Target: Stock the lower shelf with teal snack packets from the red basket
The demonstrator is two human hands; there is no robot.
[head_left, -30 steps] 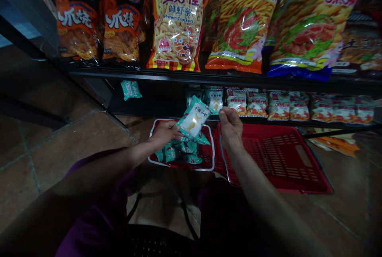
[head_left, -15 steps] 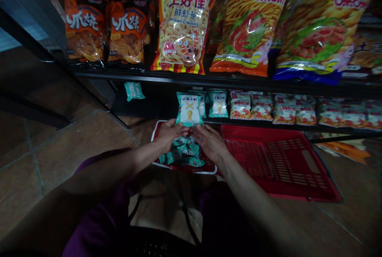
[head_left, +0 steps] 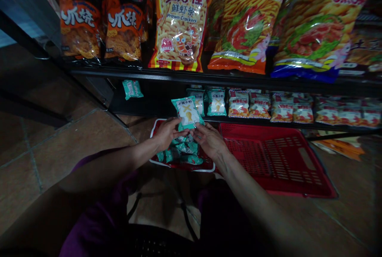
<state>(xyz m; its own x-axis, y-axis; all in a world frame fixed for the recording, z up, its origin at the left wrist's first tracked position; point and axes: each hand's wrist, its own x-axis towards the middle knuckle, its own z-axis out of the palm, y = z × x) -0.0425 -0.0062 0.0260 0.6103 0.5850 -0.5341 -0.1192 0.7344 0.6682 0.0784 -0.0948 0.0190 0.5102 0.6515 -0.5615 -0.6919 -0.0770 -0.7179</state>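
Observation:
A small teal and white snack bag (head_left: 188, 111) is held between both hands, tilted to the left, over the front of the lower shelf. My left hand (head_left: 168, 133) is closed on its lower left side, and my right hand (head_left: 208, 138) pinches its lower right corner. Below the hands, a red shopping basket (head_left: 210, 165) with a white handle holds several more teal bags (head_left: 186, 153). Behind the held bag, matching teal bags (head_left: 217, 102) stand upright on the lower shelf (head_left: 149, 106). One more teal bag (head_left: 133, 89) lies at that shelf's left end.
A second red basket (head_left: 286, 161) lies on the tiled floor to the right. Small orange and white snack bags (head_left: 259, 104) line the lower shelf's right side. On the upper shelf (head_left: 134, 74) stand large bags, among them prawn crackers (head_left: 182, 24). Orange packets (head_left: 343, 147) lie beneath the shelf.
The held teal bag has tipped from upright to a leftward tilt and come slightly lower. Both hands still hold it, and my left fingers have shifted up its side. The view has moved slightly.

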